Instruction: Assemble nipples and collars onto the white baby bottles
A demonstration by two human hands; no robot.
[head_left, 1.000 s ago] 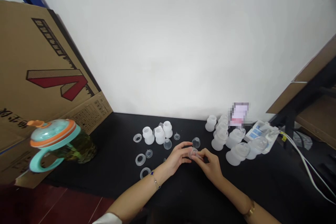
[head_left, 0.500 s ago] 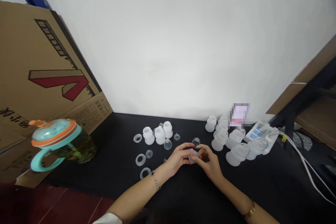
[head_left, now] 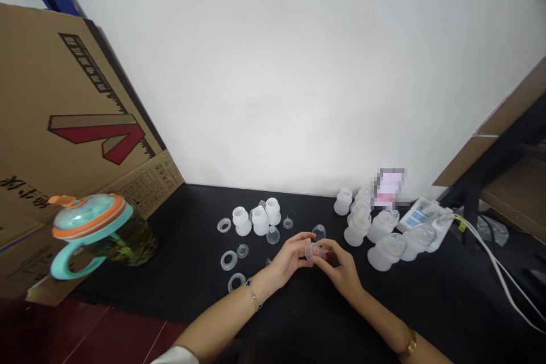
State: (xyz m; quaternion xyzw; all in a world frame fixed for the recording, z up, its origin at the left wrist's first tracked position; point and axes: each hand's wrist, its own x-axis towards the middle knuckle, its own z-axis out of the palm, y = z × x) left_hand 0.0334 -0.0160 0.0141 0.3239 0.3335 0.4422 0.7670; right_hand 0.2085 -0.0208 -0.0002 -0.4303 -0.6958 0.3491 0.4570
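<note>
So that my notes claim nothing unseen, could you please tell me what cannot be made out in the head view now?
In the head view:
Small round translucent plastic piece: partly hidden by the bare left hand and bare right hand.
Flat pink-and-white rectangle: details blurred by pixelation.
Large brown cardboard box: cut off by the left edge.
White plastic block with blue labels: print too small to read.

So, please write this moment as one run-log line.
left hand: holds translucent part | right hand: holds same part | beyond: clear dome | leftward: white bottles, loose rings | rightward: domed bottles
</note>
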